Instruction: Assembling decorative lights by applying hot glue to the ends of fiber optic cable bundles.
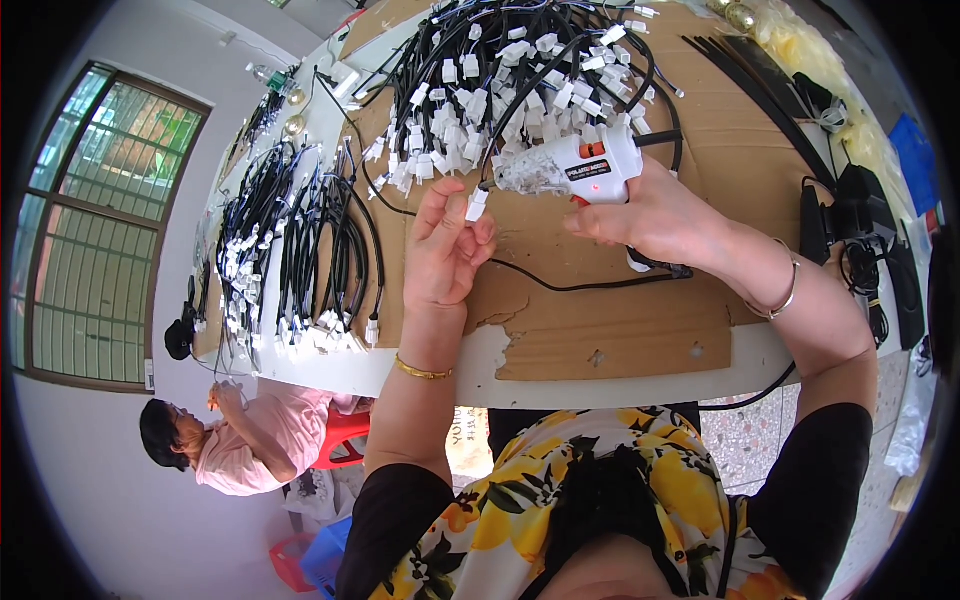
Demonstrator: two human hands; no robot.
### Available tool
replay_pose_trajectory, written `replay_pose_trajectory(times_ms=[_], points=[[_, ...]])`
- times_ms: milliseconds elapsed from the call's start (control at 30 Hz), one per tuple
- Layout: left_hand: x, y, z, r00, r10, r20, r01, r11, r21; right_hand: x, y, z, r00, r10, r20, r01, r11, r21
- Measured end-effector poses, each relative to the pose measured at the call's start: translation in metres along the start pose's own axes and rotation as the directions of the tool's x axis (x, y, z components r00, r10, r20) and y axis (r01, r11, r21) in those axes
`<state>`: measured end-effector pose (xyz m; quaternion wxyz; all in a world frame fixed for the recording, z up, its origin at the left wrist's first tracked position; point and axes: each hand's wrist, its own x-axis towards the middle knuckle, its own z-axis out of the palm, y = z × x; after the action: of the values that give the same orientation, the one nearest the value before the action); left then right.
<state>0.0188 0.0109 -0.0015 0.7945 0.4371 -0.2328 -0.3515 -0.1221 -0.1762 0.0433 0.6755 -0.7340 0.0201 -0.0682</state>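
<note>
Connector [477,205], small and white, sits pinched between the fingertips of the left hand [443,250] at the centre of the frame, on the end of a black cable. Just right of it, the right hand [655,215] grips a white glue gun [580,165], its clear nozzle almost touching the connector. Beneath lies brown cardboard [600,330] on a white table [420,370]. A heap of black cables with white plugs [510,80] fills the upper centre; more bundles [290,260] lie at left. Another person in pink [240,450] sits at lower left.
</note>
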Motion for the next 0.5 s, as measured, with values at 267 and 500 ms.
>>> replay_pose_trajectory(times_ms=[267,500], points=[[-0.0002,-0.0003,0.0004,1.0,0.011,-0.008,-0.01,1.0,0.01,0.0,0.0008,-0.001,1.0,-0.008,0.007,0.009,1.0,-0.027],[-0.0005,-0.0004,-0.0003,1.0,0.014,-0.004,-0.014,1.0,0.017,0.0005,0.0017,-0.0017,1.0,0.009,0.007,-0.008,0.997,-0.083]])
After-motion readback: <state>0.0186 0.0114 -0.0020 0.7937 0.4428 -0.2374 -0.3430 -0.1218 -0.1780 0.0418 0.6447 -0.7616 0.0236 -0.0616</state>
